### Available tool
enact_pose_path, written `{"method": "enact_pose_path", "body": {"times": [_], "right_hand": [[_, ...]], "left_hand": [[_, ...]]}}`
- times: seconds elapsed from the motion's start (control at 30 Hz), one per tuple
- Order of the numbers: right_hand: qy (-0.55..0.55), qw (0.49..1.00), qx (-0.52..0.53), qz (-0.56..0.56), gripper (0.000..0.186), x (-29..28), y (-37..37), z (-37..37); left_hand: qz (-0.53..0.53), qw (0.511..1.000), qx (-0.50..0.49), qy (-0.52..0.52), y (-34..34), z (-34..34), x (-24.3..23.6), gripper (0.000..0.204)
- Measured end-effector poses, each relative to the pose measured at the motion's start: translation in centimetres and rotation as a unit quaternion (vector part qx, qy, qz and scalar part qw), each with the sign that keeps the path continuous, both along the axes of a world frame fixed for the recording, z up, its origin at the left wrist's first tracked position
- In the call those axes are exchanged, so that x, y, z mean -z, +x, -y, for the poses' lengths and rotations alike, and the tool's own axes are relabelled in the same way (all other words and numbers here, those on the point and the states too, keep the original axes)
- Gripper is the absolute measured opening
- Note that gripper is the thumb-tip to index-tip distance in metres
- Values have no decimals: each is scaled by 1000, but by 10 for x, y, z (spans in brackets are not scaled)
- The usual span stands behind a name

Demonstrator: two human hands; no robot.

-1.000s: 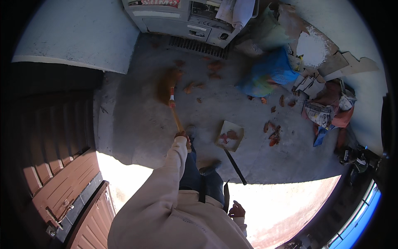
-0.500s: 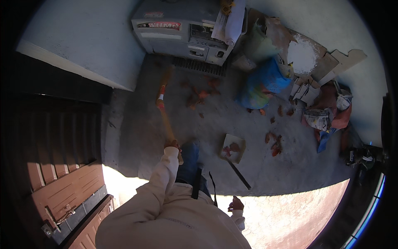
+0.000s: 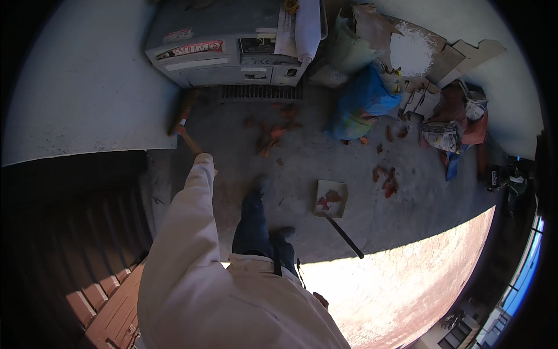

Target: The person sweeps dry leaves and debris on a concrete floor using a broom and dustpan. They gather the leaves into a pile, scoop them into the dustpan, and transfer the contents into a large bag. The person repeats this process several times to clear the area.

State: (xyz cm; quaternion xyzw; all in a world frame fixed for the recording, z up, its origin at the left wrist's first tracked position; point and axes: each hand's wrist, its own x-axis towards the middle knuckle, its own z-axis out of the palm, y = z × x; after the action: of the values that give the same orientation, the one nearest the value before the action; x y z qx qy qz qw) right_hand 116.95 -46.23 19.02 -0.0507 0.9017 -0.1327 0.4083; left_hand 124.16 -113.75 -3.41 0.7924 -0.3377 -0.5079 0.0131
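Note:
My left arm reaches forward, and my left hand, partly hidden by its cuff, is closed around the handle of a short broom. The broom's brown bristles are at the foot of the wall, left of the grey machine. Just a bit of my right hand shows low beside my body, its fingers mostly hidden. Ahead of my legs, a pale square dustpan with a long black handle lies on the floor, holding some reddish dry leaves. More dry leaves are scattered beyond my feet.
A grey boxy machine stands against the far wall. To its right are a blue sack, torn cardboard and a reddish bag with papers. Brown metal doors flank me at left; a sunlit floor strip lies at right.
My left hand and the broom have moved forward and left, to the wall's foot. My right hand has drawn back and is mostly hidden. My legs have stepped; the dustpan still lies there.

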Motion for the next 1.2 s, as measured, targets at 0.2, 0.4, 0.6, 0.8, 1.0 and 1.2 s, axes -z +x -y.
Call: {"method": "enact_pose_path", "body": {"times": [0.2, 0.4, 0.6, 0.8, 1.0, 1.2], "right_hand": [[-174, 890, 381, 178, 35, -7, 0, 13], [-11, 913, 401, 74, 31, -44, 3, 66], [56, 975, 214, 11, 30, -39, 14, 57], [-82, 898, 427, 70, 29, -17, 14, 39], [-93, 839, 526, 104, 32, -20, 11, 66], [-25, 910, 414, 17, 29, -15, 61, 80]], "left_hand": [[-38, 995, 49, 83, -17, 9, 21, 18], [-104, 970, 18, 219, -36, -112, 23, 20], [-142, 929, -23, 340, -56, -190, -10, 22], [-147, 947, 102, 266, -19, -177, -66, 25], [-61, 929, 302, 205, -14, -153, -76, 21], [-85, 976, 124, 159, -113, -129, -11, 20]]}}
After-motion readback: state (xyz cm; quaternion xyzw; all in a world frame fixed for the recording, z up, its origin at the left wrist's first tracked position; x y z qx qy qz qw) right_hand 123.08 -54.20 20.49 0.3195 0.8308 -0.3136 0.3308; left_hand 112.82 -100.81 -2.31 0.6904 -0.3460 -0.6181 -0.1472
